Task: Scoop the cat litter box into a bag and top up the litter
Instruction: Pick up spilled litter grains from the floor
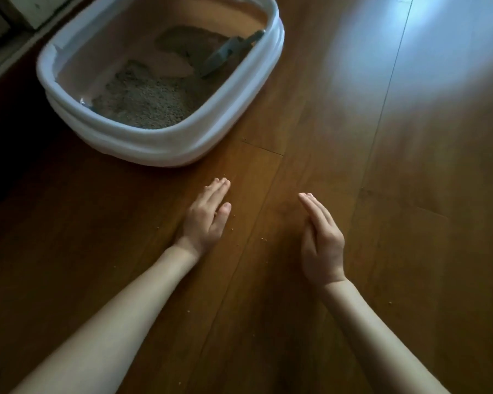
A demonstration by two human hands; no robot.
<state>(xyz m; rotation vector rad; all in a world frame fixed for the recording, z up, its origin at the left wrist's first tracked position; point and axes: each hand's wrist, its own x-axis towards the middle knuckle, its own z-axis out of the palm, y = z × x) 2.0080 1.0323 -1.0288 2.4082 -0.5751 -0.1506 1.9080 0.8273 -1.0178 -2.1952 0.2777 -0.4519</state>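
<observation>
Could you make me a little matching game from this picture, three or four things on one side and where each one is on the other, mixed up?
Things:
1. scoop
2. litter box
3. loose grains
4. left hand

Places:
A. scattered on the wooden floor between the two hands
B. standing on the floor, at the top left of the picture
C. lying in the litter, handle leaning on the far rim
D. flat and open, low over the floor, nearest the box

Pairs: 1-C, 2-B, 3-A, 4-D
</observation>
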